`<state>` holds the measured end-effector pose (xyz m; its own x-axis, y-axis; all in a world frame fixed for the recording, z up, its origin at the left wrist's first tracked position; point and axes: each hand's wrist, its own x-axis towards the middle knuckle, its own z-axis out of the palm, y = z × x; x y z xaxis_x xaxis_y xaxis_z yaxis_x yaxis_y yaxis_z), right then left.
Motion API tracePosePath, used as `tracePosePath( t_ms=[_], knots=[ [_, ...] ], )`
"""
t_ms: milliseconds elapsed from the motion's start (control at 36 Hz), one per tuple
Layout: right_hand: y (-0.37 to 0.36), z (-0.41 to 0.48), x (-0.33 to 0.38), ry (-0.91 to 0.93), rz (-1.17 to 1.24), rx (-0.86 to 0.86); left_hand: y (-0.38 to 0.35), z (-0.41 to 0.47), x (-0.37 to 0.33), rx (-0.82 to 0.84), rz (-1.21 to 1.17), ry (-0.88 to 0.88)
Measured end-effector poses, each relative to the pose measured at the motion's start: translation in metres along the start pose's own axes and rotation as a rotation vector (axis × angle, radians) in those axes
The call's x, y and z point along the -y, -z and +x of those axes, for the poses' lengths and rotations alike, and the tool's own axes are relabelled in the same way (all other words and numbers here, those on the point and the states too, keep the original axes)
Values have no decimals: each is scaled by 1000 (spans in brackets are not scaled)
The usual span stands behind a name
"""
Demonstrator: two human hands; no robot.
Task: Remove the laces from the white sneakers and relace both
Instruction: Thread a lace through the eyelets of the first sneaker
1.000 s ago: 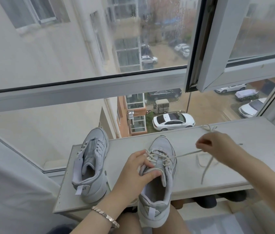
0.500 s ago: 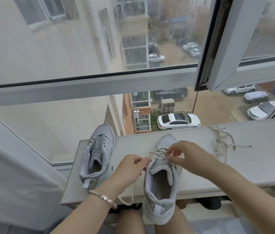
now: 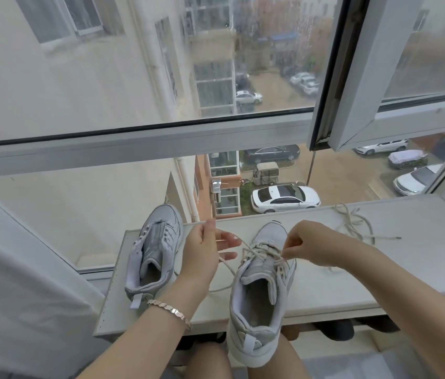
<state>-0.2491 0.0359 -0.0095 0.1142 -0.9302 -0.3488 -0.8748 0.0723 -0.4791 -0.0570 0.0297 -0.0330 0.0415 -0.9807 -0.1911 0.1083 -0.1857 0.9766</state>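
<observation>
- The left sneaker (image 3: 155, 253) stands on the worktop (image 3: 325, 294) with bare eyelets, so I judge its unlacing done.
- My left hand (image 3: 207, 250) has its grip pinched on one end of the lace (image 3: 227, 265), thumb against forefinger, the other fingers spread.
- The right sneaker (image 3: 262, 283) overhangs the worktop's near edge, toe pointing away from me. The lace crosses only its front eyelets, and the upper ones are empty.
- My right hand (image 3: 308, 244) has its grip clamped on the lace at those crossings.
- A loose lace (image 3: 355, 222) lies in a heap far right on the worktop.
- Left to do, I judge: freeing this lace, then relacing both.
</observation>
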Motion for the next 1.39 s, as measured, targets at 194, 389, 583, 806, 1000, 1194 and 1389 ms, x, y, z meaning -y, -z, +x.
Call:
tracePosePath(
  t_ms=[194,389,583,806,1000,1194,1389],
  knots=[
    [17,-22,-21,29,-32,-625,4,4,1,-137,-122,21],
    [16,-25,-40,-154,-137,-528,9,4,2,-110,-17,43],
    [-14,-14,-5,185,133,-427,0,8,-21,166,171,-106],
    [-9,4,34,283,730,-258,3,27,-46,417,498,-196],
    [3,17,2,-95,1186,-389,43,38,-44,321,776,-46],
    [-21,0,23,120,463,-573,19,30,-59,361,-331,370],
    [-18,-13,55,320,575,-275,-25,20,-73,473,-454,312]
  ],
)
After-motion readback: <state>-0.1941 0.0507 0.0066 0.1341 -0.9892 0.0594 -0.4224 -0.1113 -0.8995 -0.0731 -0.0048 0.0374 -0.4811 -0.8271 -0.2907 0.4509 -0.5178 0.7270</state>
